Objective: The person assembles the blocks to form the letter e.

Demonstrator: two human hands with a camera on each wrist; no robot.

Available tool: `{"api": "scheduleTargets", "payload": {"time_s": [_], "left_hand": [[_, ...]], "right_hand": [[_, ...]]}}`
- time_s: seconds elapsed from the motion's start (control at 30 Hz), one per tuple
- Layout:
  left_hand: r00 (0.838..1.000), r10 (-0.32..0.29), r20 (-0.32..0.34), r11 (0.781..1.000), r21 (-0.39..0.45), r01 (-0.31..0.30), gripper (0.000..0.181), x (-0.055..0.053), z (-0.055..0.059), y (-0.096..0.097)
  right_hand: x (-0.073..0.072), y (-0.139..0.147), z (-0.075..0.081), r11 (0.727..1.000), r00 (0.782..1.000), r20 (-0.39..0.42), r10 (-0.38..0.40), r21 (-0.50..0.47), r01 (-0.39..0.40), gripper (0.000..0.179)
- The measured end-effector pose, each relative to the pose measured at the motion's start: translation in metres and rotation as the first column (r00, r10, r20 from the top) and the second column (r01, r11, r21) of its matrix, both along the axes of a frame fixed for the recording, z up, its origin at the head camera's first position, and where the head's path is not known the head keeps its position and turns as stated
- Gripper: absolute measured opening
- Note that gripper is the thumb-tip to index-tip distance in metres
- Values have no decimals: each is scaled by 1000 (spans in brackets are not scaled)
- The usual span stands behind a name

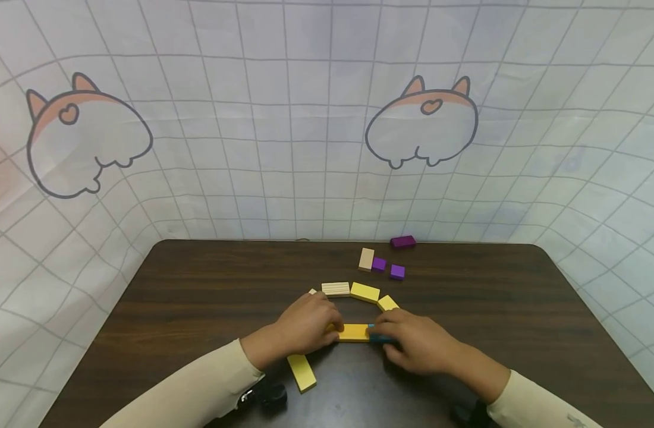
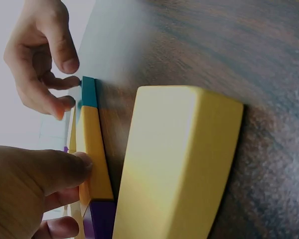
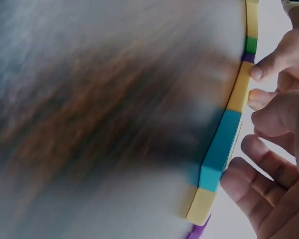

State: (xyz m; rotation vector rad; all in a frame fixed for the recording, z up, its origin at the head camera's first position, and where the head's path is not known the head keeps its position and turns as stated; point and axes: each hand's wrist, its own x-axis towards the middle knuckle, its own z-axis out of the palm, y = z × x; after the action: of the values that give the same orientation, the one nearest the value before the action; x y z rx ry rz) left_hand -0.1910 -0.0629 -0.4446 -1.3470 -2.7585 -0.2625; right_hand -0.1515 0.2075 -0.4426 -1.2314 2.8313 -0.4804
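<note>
An orange block (image 1: 354, 333) lies in a row at the middle of the table. My left hand (image 1: 311, 324) pinches it near its left end, thumb on the near face as the left wrist view shows. A teal block (image 3: 222, 149) meets the orange block's right end. Around it my right hand (image 1: 418, 339) has its fingers loosely bent; in the right wrist view the thumb stands off the block, while a fingertip is at its edge. Left of the orange block come a purple block (image 2: 102, 219) and a green block (image 3: 251, 45). A yellow block (image 1: 302, 373) slants nearer me.
Behind the hands curve a pale ridged block (image 1: 335, 289) and two yellow blocks (image 1: 365, 292). Farther back lie a beige block (image 1: 367, 259), two purple cubes (image 1: 397, 271) and a dark purple block (image 1: 403, 241). A patterned curtain (image 1: 327, 148) hangs behind the table.
</note>
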Motion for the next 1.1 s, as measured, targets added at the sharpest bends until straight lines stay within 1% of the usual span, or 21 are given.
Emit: {"api": "scheduleTargets", "payload": {"time_s": [0.17,0.3,0.4,0.5,0.63,0.8,0.97,1.1], "left_hand": [[1000,-1,22,1000,8,0,7,-1,1,0],[999,-4,40,1000,9,4,7,-3,0,0],[999,-7,53,1000,11,7,8,-4,0,0],[998,-10,62,1000,12,9,8,-4,1,0],[998,-14,62,1000,7,13,9,-4,1,0],[997,-8,71,1000,4,7,9,-4,2,-1],[996,-1,87,1000,1,1,9,-4,2,0],[996,0,87,1000,-7,1,9,-4,3,0]], "right_hand": [[-3,6,-1,997,1000,14,-3,-71,4,35],[-8,12,1,992,1000,-12,-13,-129,11,35],[-15,16,4,987,999,-31,-38,-155,33,35],[-25,20,9,988,997,-30,-73,-142,68,34],[-44,24,16,985,991,-17,-135,-110,133,34],[-74,26,22,975,979,11,-205,-83,206,34],[-103,20,23,964,963,44,-264,-15,265,37],[-121,12,22,955,953,60,-296,40,294,41]]}}
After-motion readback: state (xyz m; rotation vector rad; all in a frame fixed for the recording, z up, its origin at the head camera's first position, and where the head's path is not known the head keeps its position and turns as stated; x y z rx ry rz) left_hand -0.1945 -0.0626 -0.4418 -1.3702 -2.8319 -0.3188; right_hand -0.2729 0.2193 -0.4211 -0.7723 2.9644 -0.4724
